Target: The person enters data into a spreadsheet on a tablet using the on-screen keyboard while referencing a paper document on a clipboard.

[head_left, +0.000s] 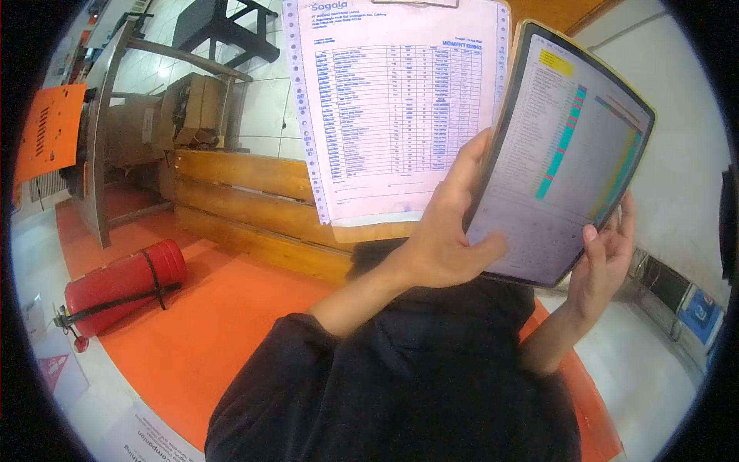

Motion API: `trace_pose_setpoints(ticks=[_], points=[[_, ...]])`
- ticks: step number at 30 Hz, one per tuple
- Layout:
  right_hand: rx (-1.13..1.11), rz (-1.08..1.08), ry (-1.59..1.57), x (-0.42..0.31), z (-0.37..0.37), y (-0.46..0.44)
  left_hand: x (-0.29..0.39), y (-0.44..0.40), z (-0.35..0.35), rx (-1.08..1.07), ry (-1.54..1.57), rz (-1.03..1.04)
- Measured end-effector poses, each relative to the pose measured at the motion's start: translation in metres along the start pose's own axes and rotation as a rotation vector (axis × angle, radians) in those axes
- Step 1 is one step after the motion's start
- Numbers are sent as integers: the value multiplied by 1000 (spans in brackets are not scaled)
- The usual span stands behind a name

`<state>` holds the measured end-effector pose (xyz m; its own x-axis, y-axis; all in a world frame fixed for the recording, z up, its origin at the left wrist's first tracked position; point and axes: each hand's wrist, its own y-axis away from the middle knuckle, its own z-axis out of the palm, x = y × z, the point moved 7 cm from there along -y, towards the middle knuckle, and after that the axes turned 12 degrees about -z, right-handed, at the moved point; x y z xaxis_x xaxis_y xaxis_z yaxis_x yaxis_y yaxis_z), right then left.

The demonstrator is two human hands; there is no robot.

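Observation:
A tablet (573, 138) in a pale case is tilted in front of me, its screen showing a spreadsheet with teal, red and yellow cells and an on-screen keyboard below. My left hand (443, 231) grips its left edge, with the thumb over the keyboard area. At the lower right edge, my right hand (604, 262) is closed around the tablet, thumb on the front. Behind my left hand, a printed paper form (369, 108) with a table of rows lies on a brown clipboard (369, 231). The clipboard's right part is hidden by the tablet.
A red fire extinguisher (127, 286) lies at the left on an orange mat (223, 331). Beyond it are a wooden slatted bench (246, 208), a metal frame (100, 146), cardboard boxes (192, 108) and a black stool (219, 27). A white wall (685, 162) stands at the right.

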<state>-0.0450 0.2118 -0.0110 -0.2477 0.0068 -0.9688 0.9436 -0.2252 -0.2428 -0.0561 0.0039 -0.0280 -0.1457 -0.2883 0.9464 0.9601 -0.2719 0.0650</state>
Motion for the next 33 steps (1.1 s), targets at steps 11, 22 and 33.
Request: trace_pose_setpoints(ticks=[11, 22, 33], points=[[-9, -3, -18, -1, -1, 1, -4, 3, -3, 12, -67, 21], [6, 7, -28, -5, 4, 0, -3, 1, 0, 76, -66, -53], [18, 58, -39, -2, 5, -8, 0, 0, 8, 151, -121, -57]])
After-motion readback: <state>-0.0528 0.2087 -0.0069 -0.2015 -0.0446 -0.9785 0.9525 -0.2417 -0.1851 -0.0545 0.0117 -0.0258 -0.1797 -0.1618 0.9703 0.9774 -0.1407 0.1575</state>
